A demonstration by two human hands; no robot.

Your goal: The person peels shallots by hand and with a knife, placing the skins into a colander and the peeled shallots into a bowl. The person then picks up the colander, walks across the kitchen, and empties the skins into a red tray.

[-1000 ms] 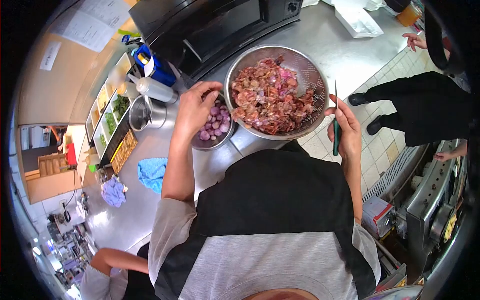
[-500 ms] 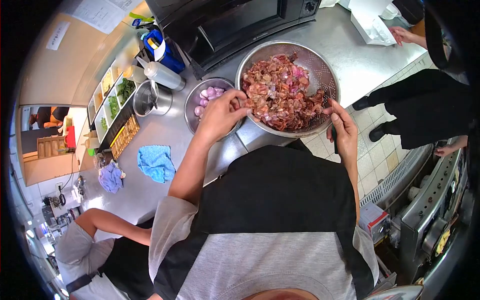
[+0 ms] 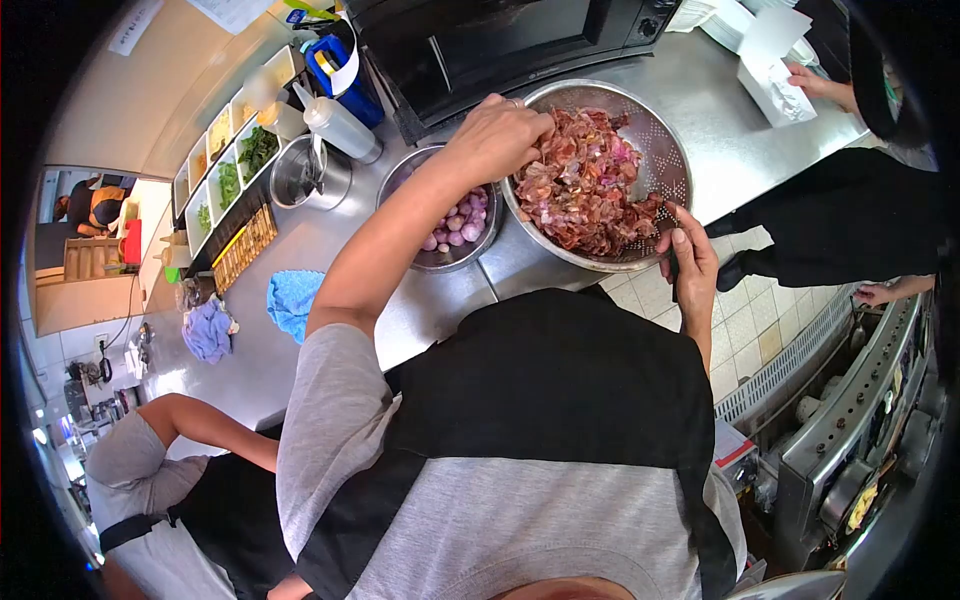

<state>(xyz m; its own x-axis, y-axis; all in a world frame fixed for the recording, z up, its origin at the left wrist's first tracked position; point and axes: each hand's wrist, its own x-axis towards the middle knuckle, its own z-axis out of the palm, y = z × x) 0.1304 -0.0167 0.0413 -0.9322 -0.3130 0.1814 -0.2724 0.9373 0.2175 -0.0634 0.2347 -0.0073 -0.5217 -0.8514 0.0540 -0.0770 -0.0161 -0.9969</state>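
A steel colander (image 3: 668, 140) holds a heap of reddish-brown shallot skins (image 3: 575, 195). My left hand (image 3: 500, 138) reaches over its left rim, fingers curled down at the edge of the skins; the fingertips are hidden. At the colander's right rim, my right hand (image 3: 692, 258) is closed around a small knife (image 3: 676, 290), whose dark handle shows below the fingers. The blade is hard to make out. Left of the colander stands a metal bowl (image 3: 397, 182) of peeled purple shallots (image 3: 458, 230), partly covered by my left forearm.
Behind the colander is a black microwave (image 3: 500, 55). To the left are a metal pot (image 3: 335, 185), a squeeze bottle (image 3: 340, 128), herb trays (image 3: 228, 180) and a blue cloth (image 3: 292, 300). One person works at lower left; another at right holds a white box (image 3: 775, 92).
My left hand has moved up and away from me, from the colander's left side over the upper-left skins. The shallots show more fully. The person at right has lifted the white box's lid.
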